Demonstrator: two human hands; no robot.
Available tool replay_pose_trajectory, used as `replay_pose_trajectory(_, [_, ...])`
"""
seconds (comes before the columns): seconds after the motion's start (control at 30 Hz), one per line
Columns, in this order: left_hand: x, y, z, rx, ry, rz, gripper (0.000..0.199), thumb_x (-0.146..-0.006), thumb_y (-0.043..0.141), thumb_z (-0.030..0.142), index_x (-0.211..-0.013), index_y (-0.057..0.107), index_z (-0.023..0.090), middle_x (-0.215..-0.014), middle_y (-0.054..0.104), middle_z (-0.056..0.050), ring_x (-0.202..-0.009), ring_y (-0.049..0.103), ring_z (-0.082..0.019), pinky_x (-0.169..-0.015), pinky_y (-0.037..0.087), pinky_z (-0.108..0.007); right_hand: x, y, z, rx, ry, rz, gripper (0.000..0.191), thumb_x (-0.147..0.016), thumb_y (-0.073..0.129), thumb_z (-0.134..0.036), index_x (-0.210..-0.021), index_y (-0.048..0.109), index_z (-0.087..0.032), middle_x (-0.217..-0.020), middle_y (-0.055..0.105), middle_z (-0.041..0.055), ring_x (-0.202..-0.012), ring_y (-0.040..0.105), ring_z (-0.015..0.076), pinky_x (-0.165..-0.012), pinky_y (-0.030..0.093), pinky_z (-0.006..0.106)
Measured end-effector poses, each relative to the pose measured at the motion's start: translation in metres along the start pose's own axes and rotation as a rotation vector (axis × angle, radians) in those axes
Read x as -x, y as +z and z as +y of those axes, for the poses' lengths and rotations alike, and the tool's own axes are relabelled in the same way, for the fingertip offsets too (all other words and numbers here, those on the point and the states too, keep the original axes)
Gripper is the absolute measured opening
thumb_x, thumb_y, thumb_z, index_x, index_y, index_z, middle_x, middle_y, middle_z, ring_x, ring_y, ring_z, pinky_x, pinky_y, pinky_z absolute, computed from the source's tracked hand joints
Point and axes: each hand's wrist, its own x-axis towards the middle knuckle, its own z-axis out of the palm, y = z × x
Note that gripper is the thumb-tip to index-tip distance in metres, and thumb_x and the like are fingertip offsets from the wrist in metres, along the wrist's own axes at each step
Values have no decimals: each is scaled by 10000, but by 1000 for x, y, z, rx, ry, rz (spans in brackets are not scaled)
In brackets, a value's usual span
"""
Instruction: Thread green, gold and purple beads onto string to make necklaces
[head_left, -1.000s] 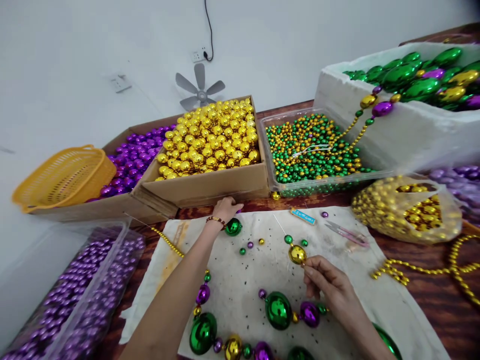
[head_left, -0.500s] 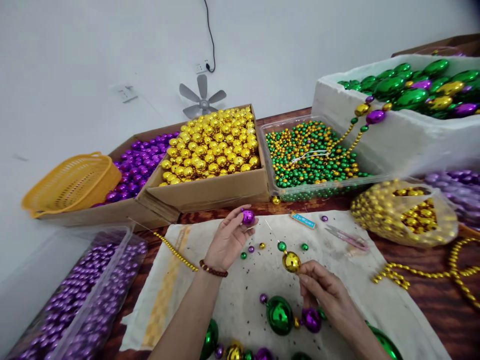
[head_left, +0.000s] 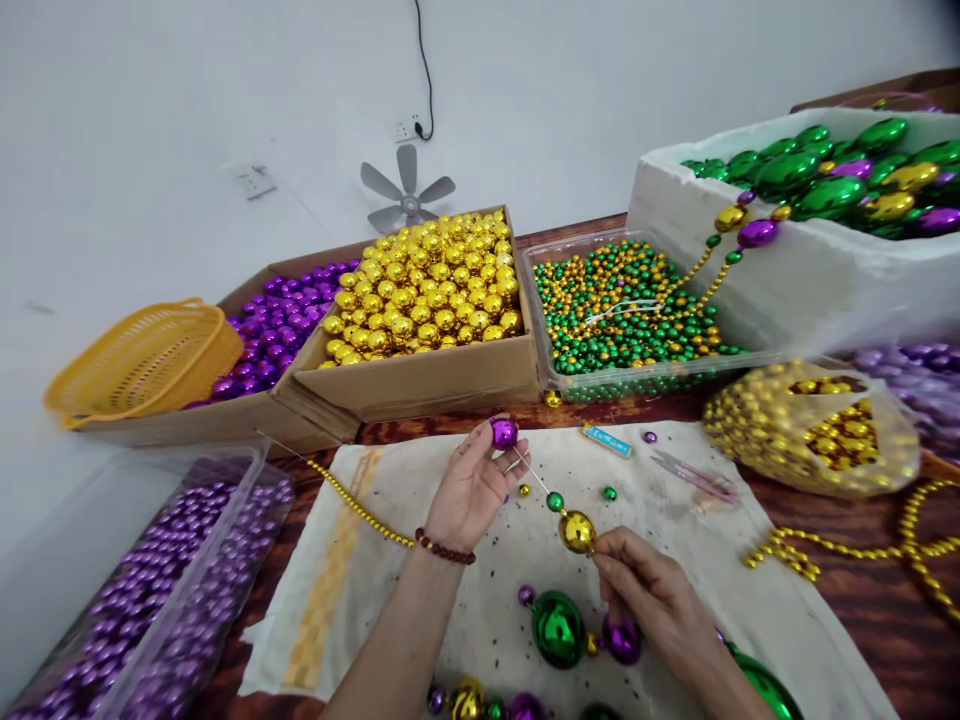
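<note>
Head view showed the left hand (head_left: 471, 490) raised palm-up over the stained white cloth (head_left: 480, 590) on the tabletop, its grip pinched by thumb and fingertips on a small shiny purple plastic bead (head_left: 504, 433). That bead looked light, hard and slick — best taken across its round sides, leaving the hole free. A thin metal threading needle (head_left: 531, 471) met it from the right. The right hand (head_left: 645, 590), nearer, had its grip clenched just behind a round gold bead (head_left: 577, 531) already on the strand, a small green bead (head_left: 554, 501) just ahead of it. The needle seemed stiff yet slender — likely easy to bend or drop.
</note>
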Motion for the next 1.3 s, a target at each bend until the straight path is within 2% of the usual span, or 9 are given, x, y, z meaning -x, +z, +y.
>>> replay_pose_trajectory(0.23, [3, 3, -1, -39, 7, -12, 296, -842, 622, 227, -1137, 616, 212, -1004, 673, -54, -906, 655, -201, -877, 496, -408, -1, 1, -3, -23, -2, -2, 271, -936, 450, -429, -845, 519, -184, -656, 531, -26, -505, 552, 109, -470, 399, 212])
replay_pose_trajectory(0.5, [16, 17, -13, -79, 72, -33, 316, -827, 638, 238, -1143, 620, 233, -1020, 670, -57, -932, 656, -212, -909, 479, -421, -14, 16, -9, -59, -58, 82, 310, -921, 464, -469, -818, 518, -182, -634, 539, -22, -494, 530, 106, -494, 413, 220])
replay_pose_trajectory(0.83, [23, 14, -11, -69, 132, -10, 280, -859, 595, 211, -1137, 618, 234, -1031, 668, -48, -942, 652, -210, -932, 471, -433, -14, 27, -5, -116, -15, 53, 290, -942, 451, -433, -821, 519, -178, -630, 516, -29, -508, 526, 99, -513, 407, 220])
replay_pose_trajectory(1.3, [31, 8, -6, -93, 166, -31, 300, -904, 524, 224, -1199, 580, 224, -1081, 648, -63, -963, 648, -229, -946, 458, -481, -16, 27, -3, -92, -33, 4, 290, -944, 448, -432, -818, 510, -178, -638, 526, -27, -497, 528, 96, -499, 400, 218])
